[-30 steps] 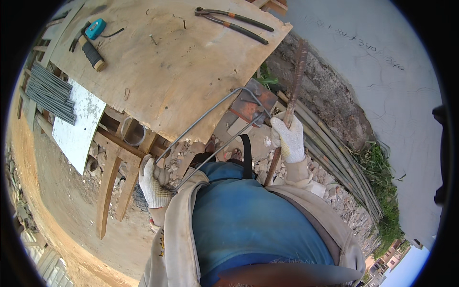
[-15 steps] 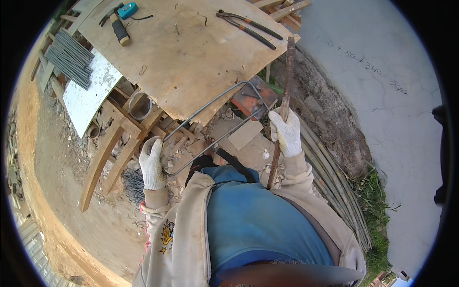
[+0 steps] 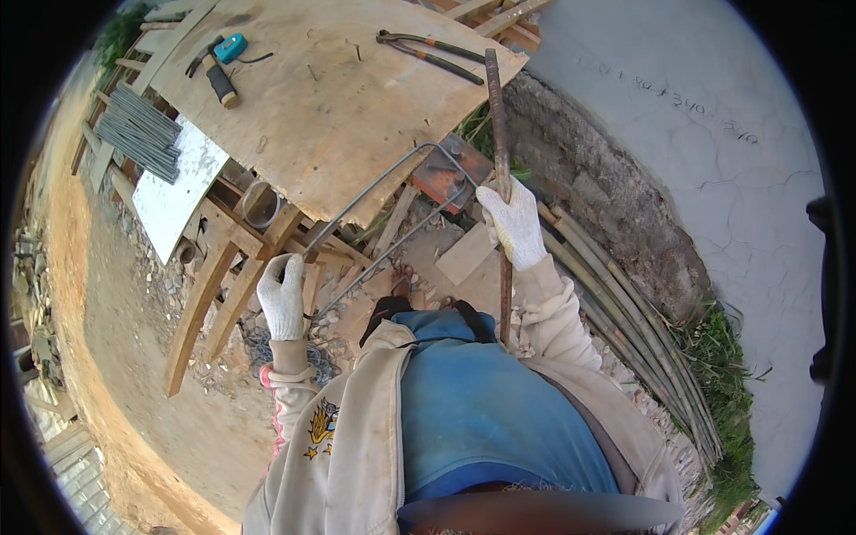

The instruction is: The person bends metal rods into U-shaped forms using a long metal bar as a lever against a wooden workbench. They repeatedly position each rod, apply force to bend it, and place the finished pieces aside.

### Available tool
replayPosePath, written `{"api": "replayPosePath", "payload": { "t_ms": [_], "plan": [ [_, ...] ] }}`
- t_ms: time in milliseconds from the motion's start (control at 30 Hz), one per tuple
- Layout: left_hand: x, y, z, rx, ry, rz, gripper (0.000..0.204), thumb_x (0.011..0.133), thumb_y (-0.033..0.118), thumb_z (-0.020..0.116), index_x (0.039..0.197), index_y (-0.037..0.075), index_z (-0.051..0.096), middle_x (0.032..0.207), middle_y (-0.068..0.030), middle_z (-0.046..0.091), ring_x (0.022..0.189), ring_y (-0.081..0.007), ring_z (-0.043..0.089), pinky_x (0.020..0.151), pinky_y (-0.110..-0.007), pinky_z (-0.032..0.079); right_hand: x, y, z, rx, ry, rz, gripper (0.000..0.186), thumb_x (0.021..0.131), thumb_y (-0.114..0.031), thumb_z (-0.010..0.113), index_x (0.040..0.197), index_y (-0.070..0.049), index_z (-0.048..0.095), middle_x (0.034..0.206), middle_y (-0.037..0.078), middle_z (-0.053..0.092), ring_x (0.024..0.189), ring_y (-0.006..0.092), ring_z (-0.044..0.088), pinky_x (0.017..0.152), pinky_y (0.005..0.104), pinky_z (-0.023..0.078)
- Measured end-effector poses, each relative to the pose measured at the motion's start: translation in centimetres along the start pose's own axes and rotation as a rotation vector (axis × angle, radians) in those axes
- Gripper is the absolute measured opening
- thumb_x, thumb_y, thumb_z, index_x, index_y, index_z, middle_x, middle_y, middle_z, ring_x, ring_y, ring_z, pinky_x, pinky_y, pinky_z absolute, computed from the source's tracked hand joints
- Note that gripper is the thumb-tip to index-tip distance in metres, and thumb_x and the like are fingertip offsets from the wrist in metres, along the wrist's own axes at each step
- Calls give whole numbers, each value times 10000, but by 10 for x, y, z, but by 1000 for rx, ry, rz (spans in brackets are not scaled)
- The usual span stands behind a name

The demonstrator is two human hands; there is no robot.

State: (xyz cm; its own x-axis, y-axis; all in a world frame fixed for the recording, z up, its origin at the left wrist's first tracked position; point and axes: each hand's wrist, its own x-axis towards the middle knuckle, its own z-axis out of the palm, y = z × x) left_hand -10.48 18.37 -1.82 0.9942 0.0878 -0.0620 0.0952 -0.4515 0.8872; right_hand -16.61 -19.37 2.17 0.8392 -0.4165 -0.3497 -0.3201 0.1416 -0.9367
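Note:
My left hand [image 3: 283, 294], in a white knitted glove, is closed around one end of a thin grey steel rod bent into a long rectangular stirrup [image 3: 370, 198]. The stirrup reaches away from it to the right, its far corner passing over the plywood's edge. My right hand [image 3: 515, 223], also gloved, grips a long rusty metal bar [image 3: 497, 116] that stands almost upright in the picture. The stirrup's far short side ends close to the right hand's fingertips; whether they touch is not clear.
On the plywood tabletop [image 3: 294, 98] lie a hammer [image 3: 218, 82], a teal tape measure [image 3: 231, 48] and long-handled pincers [image 3: 432, 55]. Cut rods [image 3: 141, 132] are stacked on the left. Wooden beams [image 3: 201, 308] jut below. Bamboo poles [image 3: 624, 330] lie beside a grey wall [image 3: 678, 116].
The right hand and rusty bar have shifted left and slightly up, and the bar's top now leans left instead of right. The stirrup's far end has moved left; the whole view has turned a little.

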Motion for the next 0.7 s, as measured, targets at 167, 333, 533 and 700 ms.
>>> {"api": "replayPosePath", "payload": {
  "t_ms": [167, 333, 533, 700],
  "plan": [
    [8, 1, -1, -30, 25, -65, 299, 960, 228, 758, 1027, -64, 742, 878, -68, 729, 810, -117, 636, 762, -282, 514, -1, 2, -4, -74, -2, 13, 186, 984, -226, 729, 990, -68, 631, 674, -22, 549, 485, 53, 470, 432, 244, 355],
    [15, 3, 2, -54, 67, -72, 313, 952, 254, 779, 1002, -53, 744, 846, -58, 721, 760, -99, 631, 697, -259, 502, -2, 2, -18, -340, 69, -187, 264, 1008, -281, 708, 1045, -34, 623, 697, -12, 543, 532, 56, 460, 487, 254, 369],
    [16, 5, 2, -89, 57, -112, 332, 939, 261, 793, 1012, -59, 745, 859, -58, 728, 771, -105, 642, 691, -259, 502, -43, -6, -71, -536, 133, -288, 353, 1036, -288, 645, 1245, -5, 616, 928, 138, 637, 824, 178, 568, 787, 337, 489],
    [18, 6, 0, -142, 37, -124, 348, 943, 286, 788, 1019, -52, 753, 859, -48, 725, 761, -91, 627, 683, -259, 496, -71, 15, -97, -563, 41, -179, 300, 1060, -255, 603, 1224, -4, 615, 936, 170, 642, 807, 234, 570, 791, 352, 493]
  ]
}}
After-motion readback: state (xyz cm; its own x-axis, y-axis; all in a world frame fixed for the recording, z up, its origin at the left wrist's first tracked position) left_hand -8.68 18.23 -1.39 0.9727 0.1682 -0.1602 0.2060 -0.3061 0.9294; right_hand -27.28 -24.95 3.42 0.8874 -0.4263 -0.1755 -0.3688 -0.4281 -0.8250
